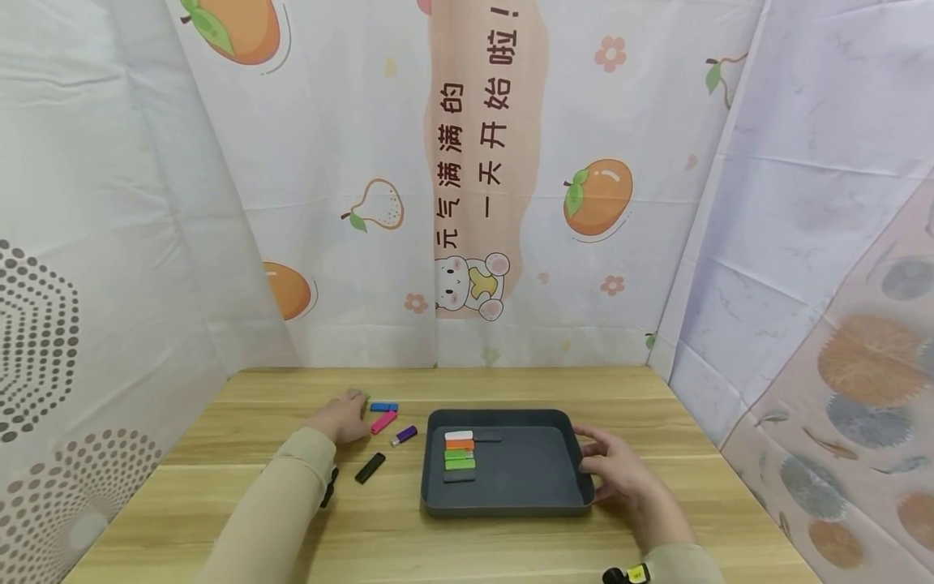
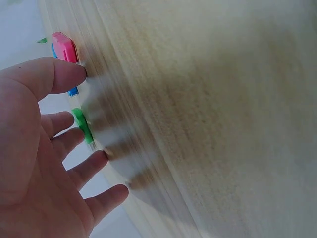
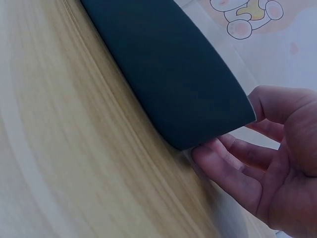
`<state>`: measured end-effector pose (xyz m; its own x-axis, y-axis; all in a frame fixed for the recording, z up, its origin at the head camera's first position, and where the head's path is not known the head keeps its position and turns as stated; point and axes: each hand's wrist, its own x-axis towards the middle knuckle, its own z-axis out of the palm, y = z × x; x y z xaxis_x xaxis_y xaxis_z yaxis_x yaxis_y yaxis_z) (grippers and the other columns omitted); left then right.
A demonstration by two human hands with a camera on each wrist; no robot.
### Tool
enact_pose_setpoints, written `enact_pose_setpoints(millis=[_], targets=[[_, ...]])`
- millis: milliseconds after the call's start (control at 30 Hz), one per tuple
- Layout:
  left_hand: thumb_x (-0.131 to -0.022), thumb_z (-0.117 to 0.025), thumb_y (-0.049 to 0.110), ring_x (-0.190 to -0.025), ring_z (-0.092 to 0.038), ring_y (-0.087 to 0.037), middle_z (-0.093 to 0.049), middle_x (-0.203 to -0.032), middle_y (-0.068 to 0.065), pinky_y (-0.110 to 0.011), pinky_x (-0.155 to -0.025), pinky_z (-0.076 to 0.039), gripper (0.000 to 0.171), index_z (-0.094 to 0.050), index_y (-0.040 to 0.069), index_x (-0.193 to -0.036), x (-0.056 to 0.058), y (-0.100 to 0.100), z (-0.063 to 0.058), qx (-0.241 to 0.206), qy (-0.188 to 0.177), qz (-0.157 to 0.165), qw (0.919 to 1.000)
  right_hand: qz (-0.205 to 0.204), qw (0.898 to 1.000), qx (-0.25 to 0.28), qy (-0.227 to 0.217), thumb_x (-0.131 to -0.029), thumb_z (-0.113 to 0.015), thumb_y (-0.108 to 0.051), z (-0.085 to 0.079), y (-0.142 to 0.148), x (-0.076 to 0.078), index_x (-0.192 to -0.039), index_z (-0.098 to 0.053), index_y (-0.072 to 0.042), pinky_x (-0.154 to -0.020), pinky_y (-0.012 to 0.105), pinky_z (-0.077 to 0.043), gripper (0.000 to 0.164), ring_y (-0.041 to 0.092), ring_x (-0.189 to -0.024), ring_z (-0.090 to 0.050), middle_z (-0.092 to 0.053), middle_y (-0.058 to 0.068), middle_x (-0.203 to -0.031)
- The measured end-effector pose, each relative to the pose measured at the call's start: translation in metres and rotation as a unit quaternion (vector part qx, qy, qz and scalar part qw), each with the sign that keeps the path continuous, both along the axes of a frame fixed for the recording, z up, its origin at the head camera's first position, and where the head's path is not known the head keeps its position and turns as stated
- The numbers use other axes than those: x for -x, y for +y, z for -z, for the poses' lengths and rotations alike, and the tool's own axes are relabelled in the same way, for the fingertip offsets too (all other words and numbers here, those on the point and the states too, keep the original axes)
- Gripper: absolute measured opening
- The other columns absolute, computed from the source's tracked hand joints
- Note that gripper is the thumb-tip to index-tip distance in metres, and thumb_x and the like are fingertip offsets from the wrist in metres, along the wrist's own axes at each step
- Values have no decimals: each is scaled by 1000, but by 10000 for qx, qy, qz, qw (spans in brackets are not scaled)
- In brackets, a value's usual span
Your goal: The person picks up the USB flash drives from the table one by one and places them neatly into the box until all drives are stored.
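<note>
My left hand is at the table's left side, fingers spread and slightly bent, holding nothing. In the left wrist view, a green USB stick with a metal plug lies right by its fingertips, partly hidden. Beyond the thumb are a pink USB stick and a blue one. A purple USB stick and a black one lie between that hand and the dark grey tray. My right hand grips the tray's right side, with finger and thumb at its wall.
Inside the tray, a column at the left has a white stick, an orange one, two green ones and a black one. Another dark stick lies beside the white one. Patterned curtains surround the wooden table.
</note>
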<state>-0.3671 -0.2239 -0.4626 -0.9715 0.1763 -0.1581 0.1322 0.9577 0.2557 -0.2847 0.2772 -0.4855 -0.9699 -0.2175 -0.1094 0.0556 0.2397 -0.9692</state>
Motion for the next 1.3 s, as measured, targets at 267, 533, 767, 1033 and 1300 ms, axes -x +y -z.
enact_pose_setpoints(millis=[267,533,767,1033,1300], targets=[[-95,-66,28,-140,-32,-54,-30,-159,-26,-66,-109,-32,71,-39,-3,-153,-1,1,-2,2,22,-108,9999,16,10000,-12,6,-85,-62,7,0,0,-1,-154,-38,-1,-60,57,-58,74,33,-95,-65,-56,30,-126],[-94,-66,28,-140,-31,-54,-30,-159,-26,-67,-109,-31,71,-41,-4,-152,-7,2,-5,43,13,-103,9999,43,10000,-88,-9,-85,-62,6,0,-1,-1,-154,-39,-2,-60,57,-58,73,33,-94,-64,-56,28,-125],[-95,-65,31,-139,-34,-53,-34,-156,-27,-66,-108,-33,68,-43,-4,-149,-5,1,-3,124,44,-101,9999,56,9999,-94,-7,-85,-63,5,0,-1,-2,-154,-40,-3,-60,57,-58,74,33,-96,-64,-56,28,-125],[-95,-68,31,-138,-36,-53,-37,-152,-31,-67,-106,-35,66,-46,-6,-146,-2,-1,0,127,114,-108,9998,42,10000,-13,-21,-85,-62,6,-1,-1,-2,-154,-38,-2,-61,57,-58,73,33,-95,-64,-55,29,-126],[-89,-75,17,-118,-56,-43,-54,-130,-25,-58,-99,-47,49,-62,-3,-132,-2,-3,0,115,468,228,9986,-27,9999,132,-54,-86,-61,7,-2,0,-1,-154,-37,-1,-62,58,-58,73,34,-93,-65,-53,31,-128]])
